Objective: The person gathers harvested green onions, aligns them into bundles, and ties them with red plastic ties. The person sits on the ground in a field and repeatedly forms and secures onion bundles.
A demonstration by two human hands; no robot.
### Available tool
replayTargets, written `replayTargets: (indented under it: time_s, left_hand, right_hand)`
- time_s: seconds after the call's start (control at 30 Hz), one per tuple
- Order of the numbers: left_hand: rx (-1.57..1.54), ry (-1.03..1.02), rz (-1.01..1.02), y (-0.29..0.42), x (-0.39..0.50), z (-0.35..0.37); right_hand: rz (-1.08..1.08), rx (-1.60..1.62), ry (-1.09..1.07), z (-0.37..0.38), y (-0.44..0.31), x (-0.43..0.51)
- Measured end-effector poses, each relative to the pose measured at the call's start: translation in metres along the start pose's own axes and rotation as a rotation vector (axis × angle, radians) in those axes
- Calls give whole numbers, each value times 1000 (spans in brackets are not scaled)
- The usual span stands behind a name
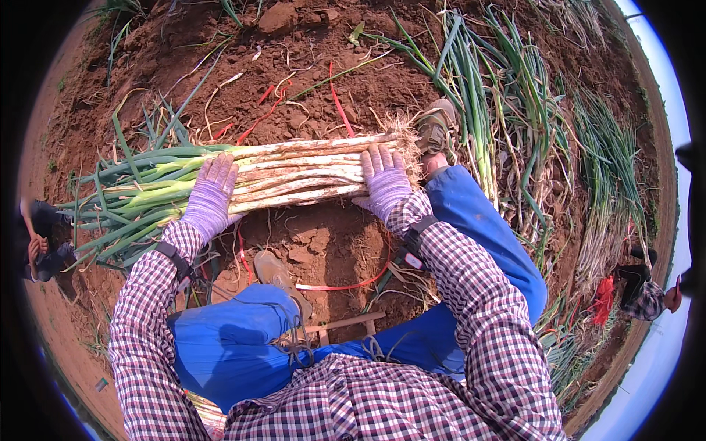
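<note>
A bundle of long green onions (298, 171) lies crosswise before me, its green leaves to the left and its roots to the right. My left hand (212, 190), in a purple knit glove, rests flat on the bundle where white stalks turn green. Near the root end, my right hand (384, 179), gloved alike, lies on the white stalks with its fingers extended. Red plastic straps (342, 286) run over the soil on both sides of the bundle; whether they pass beneath it is hidden.
More green onions (469, 105) lie in rows at the right. My shoe (436, 127) stands beside the roots, the other shoe (278, 275) below the bundle. A wooden stool (347, 322) shows between my legs. Other people are at the far left (44, 242) and far right (642, 292).
</note>
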State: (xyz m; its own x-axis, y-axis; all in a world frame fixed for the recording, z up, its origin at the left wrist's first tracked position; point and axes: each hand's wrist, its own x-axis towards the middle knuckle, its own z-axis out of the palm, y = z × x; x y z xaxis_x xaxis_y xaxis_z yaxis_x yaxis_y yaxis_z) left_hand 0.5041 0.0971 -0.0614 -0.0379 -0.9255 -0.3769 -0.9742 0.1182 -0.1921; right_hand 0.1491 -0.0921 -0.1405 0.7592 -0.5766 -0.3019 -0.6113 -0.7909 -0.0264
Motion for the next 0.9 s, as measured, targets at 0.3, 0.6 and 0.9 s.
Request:
replayTargets:
  time_s: [0.3,0.6,0.9]
  left_hand:
    - [98,-222,-43,6,6,-19]
    - [-56,-266,-85,-1,8,-59]
    - [-775,125,-294,-35,-41,-107]
  right_hand:
    - [85,48,-149,-67,-17,-19]
    - [-157,646,542,-224,-3,-181]
    - [1172,1445,961,-61,235,-335]
